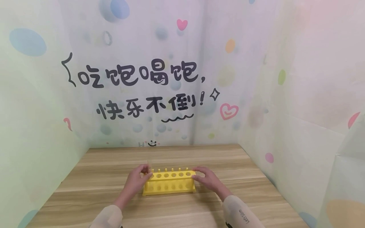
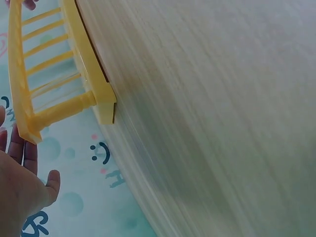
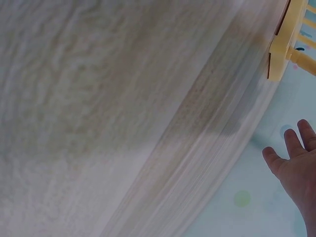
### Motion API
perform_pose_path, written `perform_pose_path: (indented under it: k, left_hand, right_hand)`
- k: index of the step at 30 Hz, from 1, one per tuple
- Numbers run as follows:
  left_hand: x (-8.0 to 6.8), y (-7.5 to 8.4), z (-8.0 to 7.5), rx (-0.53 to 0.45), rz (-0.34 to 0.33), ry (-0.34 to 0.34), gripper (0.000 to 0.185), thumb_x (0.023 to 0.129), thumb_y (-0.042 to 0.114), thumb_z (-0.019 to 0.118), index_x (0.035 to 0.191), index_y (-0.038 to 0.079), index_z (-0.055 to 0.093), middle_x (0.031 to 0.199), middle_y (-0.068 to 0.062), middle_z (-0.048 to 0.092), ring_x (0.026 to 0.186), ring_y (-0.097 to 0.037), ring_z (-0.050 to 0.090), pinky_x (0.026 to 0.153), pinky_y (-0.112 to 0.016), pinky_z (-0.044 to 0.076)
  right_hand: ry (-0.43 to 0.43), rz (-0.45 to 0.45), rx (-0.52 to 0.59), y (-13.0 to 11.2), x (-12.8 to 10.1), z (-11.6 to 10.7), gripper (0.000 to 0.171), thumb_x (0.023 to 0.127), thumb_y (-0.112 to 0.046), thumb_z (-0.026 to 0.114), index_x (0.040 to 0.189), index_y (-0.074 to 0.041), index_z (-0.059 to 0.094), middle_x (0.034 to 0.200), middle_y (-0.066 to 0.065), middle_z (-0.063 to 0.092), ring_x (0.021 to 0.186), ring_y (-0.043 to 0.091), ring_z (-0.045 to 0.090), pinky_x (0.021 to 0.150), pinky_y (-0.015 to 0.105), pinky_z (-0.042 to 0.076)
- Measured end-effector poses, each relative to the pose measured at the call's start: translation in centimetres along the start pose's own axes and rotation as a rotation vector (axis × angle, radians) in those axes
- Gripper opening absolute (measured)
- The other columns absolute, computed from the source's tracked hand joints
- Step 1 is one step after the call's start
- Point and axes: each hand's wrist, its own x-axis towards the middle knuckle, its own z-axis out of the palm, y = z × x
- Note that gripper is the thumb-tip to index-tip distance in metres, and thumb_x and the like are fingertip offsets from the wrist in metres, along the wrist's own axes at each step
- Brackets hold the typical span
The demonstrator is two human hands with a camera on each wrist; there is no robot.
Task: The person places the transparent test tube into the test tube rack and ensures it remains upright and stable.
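Observation:
A yellow test tube rack (image 1: 169,191) stands upright on the wooden table, a row of round holes along its top and short pegs behind them. At its left end my left hand (image 1: 137,180) pinches a clear test tube (image 1: 149,162), which rises faintly above the fingers. Low in the rack, the left wrist view shows the tube's see-through body beside the end post (image 2: 64,109). With thumb in front and a finger behind, my right hand (image 1: 209,179) grips the rack's right end. The right wrist view shows its other fingers (image 3: 292,143) spread apart.
The wood-grain table (image 1: 182,210) reaches back to a pale printed curtain (image 1: 154,41) with dark writing and coloured dots. Matching sheets stand along the left (image 1: 31,104) and right (image 1: 308,104) sides.

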Motion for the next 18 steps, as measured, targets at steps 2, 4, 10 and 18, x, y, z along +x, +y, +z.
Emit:
perform_pose_path:
  k: [2,4,10,18]
  left_hand:
    - [0.0,0.0,0.0,-0.001,-0.007,-0.003,0.018,0.092,0.013,0.071,0.107,0.006,0.064,0.102,-0.002,0.065,0.1,-0.021,0.058,0.086,-0.039,0.052]
    - [-0.1,0.1,-0.1,-0.005,-0.017,-0.008,0.021,0.092,0.014,0.07,0.111,0.006,0.064,0.107,-0.005,0.065,0.105,-0.023,0.058,0.091,-0.044,0.052]
    - [-0.3,0.0,-0.4,-0.018,-0.013,-0.02,0.031,0.092,0.014,0.069,0.122,0.005,0.063,0.12,-0.011,0.064,0.115,-0.028,0.056,0.101,-0.053,0.046]
    - [-0.3,-0.3,-1.2,0.032,0.001,-0.013,0.036,0.097,0.015,0.064,0.131,0.002,0.059,0.125,-0.014,0.063,0.119,-0.033,0.056,0.103,-0.054,0.043]
  right_hand:
    - [-0.001,-0.006,-0.007,-0.1,0.0,0.0,0.046,0.094,-0.042,0.066,0.128,-0.011,0.065,0.14,0.018,0.054,0.132,0.043,0.045,0.106,0.065,0.034]
    - [-0.003,-0.013,-0.015,-0.2,-0.1,-0.1,0.047,0.094,-0.042,0.065,0.129,-0.01,0.064,0.14,0.018,0.054,0.132,0.043,0.045,0.106,0.065,0.034]
    - [-0.002,-0.002,-0.028,-0.3,-0.3,-0.1,0.05,0.094,-0.044,0.065,0.131,-0.011,0.063,0.143,0.019,0.051,0.133,0.044,0.043,0.106,0.065,0.033]
    - [0.031,-0.016,-0.025,-0.5,-0.5,-0.3,0.054,0.095,-0.043,0.063,0.137,-0.009,0.059,0.145,0.022,0.049,0.134,0.046,0.041,0.108,0.065,0.031]
